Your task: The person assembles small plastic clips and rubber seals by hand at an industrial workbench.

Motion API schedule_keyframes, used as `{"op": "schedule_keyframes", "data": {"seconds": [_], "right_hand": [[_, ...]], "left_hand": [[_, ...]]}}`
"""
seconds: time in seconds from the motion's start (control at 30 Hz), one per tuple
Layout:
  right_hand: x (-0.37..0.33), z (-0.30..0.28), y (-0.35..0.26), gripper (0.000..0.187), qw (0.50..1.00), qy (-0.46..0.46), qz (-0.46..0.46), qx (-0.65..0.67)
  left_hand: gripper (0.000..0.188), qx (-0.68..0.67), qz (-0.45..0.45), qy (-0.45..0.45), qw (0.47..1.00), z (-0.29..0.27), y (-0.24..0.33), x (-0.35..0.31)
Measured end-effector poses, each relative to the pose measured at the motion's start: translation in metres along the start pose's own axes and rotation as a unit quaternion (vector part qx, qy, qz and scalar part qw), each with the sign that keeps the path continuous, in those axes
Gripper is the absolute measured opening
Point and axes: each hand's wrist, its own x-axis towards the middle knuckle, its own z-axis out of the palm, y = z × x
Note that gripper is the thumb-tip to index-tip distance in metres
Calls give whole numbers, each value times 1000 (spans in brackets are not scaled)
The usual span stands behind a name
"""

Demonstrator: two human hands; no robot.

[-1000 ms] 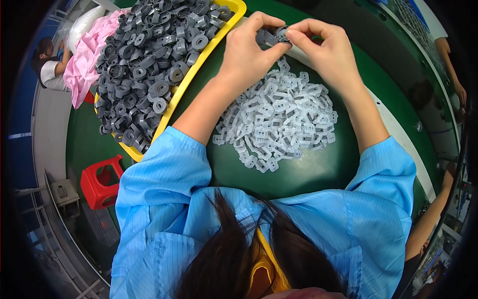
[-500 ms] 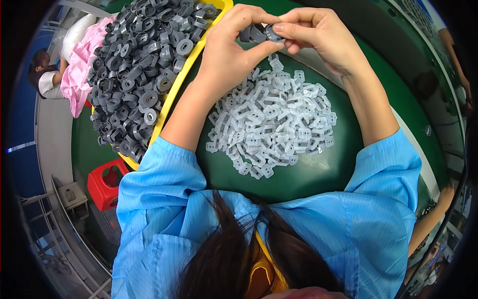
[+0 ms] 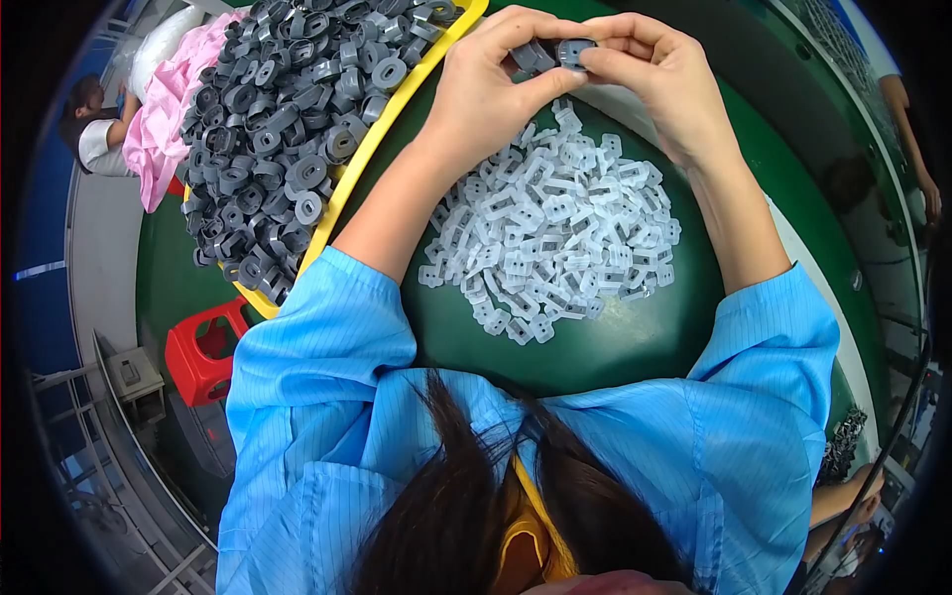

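Note:
At the far side of the green table (image 3: 595,347), my two hands meet above the pile. My left hand (image 3: 478,94) pinches a dark grey rounded plastic part (image 3: 572,54) between thumb and index finger. Another grey plastic part (image 3: 534,58) shows in the curl of that hand. My right hand (image 3: 662,84) grips the same rounded part from its right side, fingers bent and thumb pressed to it. Just below the hands lies a heap of small translucent white plastic pieces (image 3: 555,223). Whether a white piece sits inside the held part I cannot tell.
A yellow-rimmed tray (image 3: 382,134) full of grey plastic parts (image 3: 283,129) stands at the left. Beyond it are pink cloth (image 3: 164,144) and a person (image 3: 99,134). A red stool (image 3: 198,357) stands lower left. Another person's arm (image 3: 841,499) shows at the lower right.
Both hands have shifted slightly right in the picture, still together on the grey part. The part has turned and shows more of its face. The whole scene has shifted slightly with the view.

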Motion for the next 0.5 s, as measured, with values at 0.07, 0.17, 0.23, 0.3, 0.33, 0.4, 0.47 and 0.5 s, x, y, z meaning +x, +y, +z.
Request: {"op": "schedule_keyframes", "data": {"seconds": [0.07, 0.17, 0.23, 0.3, 0.33, 0.4, 0.47, 0.5], "right_hand": [[1, -3, -1, 26, 999, -4, 24, 37], [1, -6, 2, 30, 973, -64, 99, 201], [6, -16, 8, 30, 972, -51, 103, 205], [15, -41, 21, 33, 983, -10, 107, 147], [19, -50, 29, 33, 990, 37, 111, 76], [25, -75, 51, 31, 983, 94, 71, -139], [22, -75, 54, 28, 944, 125, 7, -304], [19, -75, 52, 26, 874, 155, -58, -458]], "left_hand": [[36, -157, -42, 9, 987, 8, 4, 0], [32, -54, -47, 24, 997, 11, 9, -1], [28, -72, -131, 5, 989, 3, 13, 1], [28, -108, -263, 3, 959, -3, 4, -1], [28, -137, -297, -6, 945, -10, -7, -3], [29, -274, -302, 15, 913, -14, -13, 1], [30, -328, -289, 40, 898, -12, -5, 2], [28, -313, -298, 36, 901, -9, -1, 2]]}}
